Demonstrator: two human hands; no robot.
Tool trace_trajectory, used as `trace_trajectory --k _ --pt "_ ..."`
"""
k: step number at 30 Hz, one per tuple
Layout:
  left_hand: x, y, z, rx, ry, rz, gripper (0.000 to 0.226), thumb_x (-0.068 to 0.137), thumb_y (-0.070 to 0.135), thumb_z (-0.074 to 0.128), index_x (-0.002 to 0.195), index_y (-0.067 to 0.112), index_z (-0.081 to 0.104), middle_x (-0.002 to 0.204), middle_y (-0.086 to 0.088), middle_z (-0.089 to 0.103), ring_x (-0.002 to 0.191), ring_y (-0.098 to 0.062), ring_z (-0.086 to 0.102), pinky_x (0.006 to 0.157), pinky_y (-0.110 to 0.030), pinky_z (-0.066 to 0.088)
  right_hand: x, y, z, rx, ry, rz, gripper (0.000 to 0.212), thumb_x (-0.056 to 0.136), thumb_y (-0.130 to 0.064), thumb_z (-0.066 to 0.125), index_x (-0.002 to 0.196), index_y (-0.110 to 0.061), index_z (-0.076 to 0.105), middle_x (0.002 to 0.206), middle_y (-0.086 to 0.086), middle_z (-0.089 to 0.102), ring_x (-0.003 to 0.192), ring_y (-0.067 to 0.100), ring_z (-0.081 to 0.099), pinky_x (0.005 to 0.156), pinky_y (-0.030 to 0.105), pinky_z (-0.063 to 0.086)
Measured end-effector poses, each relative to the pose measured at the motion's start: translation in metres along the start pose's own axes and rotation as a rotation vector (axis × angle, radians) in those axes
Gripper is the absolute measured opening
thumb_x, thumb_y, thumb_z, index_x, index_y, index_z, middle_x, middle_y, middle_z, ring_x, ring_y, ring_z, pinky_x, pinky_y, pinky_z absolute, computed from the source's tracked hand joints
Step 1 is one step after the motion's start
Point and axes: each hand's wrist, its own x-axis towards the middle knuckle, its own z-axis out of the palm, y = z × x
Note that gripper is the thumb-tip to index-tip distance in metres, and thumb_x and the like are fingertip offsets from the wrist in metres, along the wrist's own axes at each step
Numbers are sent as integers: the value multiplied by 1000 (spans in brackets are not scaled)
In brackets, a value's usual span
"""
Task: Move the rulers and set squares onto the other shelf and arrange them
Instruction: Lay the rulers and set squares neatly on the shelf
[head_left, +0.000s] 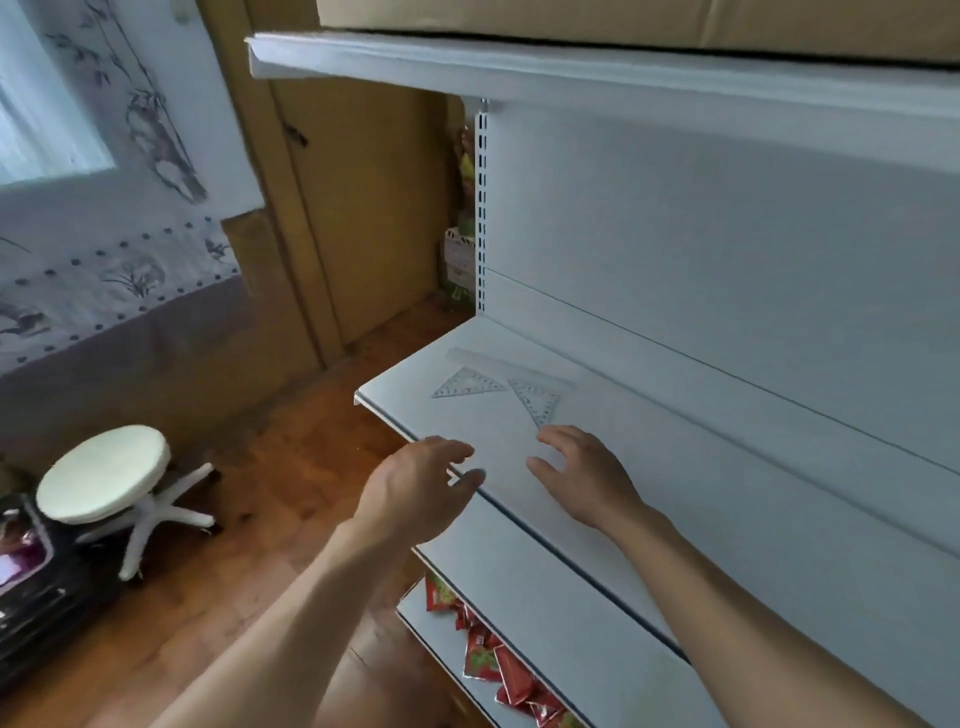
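On the white shelf (649, 441) lie a clear ruler (511, 368) near the back and two clear set squares in front of it: the left set square (469, 384) and the right set square (537, 400), whose upper edge touches or just overlaps the ruler. Both hands hover above the front part of this shelf, holding nothing. The left hand (415, 488) is over the shelf's front edge with fingers loosely spread and curled; the right hand (584, 478) is open, fingers spread, its fingertips just beside the lower tip of the right set square. Whether this is the shelf the pieces leave or the one they go to cannot be told; the step looks like either reaching to pick up or tidying them. The next move likely calls for sliding a thin, flat piece toward the edge or lifting a corner with a fingertip, since these transparent pieces lie flush and offer little to pinch.
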Motion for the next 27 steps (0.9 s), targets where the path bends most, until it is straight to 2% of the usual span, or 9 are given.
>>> trace_trajectory --k 4,10,14,16,18,20,21,24,27 --pt "45 -24 -7 -26 -55 102 40 92 48 53 128 30 57 127 13 59 110 -8 58 86 -21 52 26 -13 9 -63 39 78 53 96 -43 48 142 -17 42 153 -4 33 140 13 27 112 23 19" --pt "102 -48 -4 -72 -162 228 41 92 48 54 128 29 57 129 10 59 112 -10 57 90 -29 53 42 -21 31 -304 -23 144 67 97 -55 28 151 -15 19 160 -2 11 147 16 6 119 38 6" --pt "126 -48 4 -129 -168 262 39 92 48 53 126 30 58 125 12 60 106 -7 58 84 -26 49 7 -26 46 -322 53 114 86 82 -68 6 150 -19 22 159 -7 15 147 11 9 118 31 -2" --pt "131 -45 11 -165 -195 303 38 92 47 54 125 29 59 125 10 61 106 -7 59 83 -24 47 -11 -29 53 -255 106 97 85 82 -71 18 147 -17 32 156 -7 26 144 11 18 118 28 2" --pt "130 -43 18 -193 -240 341 37 92 45 55 125 28 59 124 9 61 106 -9 59 84 -25 47 -30 -30 61 -253 178 63 75 83 -67 42 140 -18 46 148 -6 41 138 11 32 118 32 19" --pt "129 -41 25 -209 -279 361 36 92 44 55 125 28 59 124 9 61 107 -8 58 84 -26 47 -45 -32 68 -310 279 18 56 83 -50 62 129 -20 58 134 -7 56 124 12 46 106 34 40" --pt "128 -40 29 -219 -294 369 36 92 44 55 124 29 59 123 10 61 106 -7 57 85 -26 47 -51 -34 70 -315 316 12 48 81 -41 69 124 -20 62 127 -7 60 116 12 51 100 32 44" --pt "128 -36 35 -262 -317 387 33 92 44 55 122 30 61 120 12 61 101 -3 56 87 -26 47 -63 -40 78 -320 395 3 31 82 -28 73 112 -23 69 111 -9 65 102 10 54 88 26 49" --pt "130 -28 37 -323 -351 380 29 92 41 57 118 30 63 115 13 63 100 -3 57 89 -24 44 -74 -42 76 -307 461 9 22 84 -19 71 106 -21 73 107 -8 69 98 9 59 82 21 52"
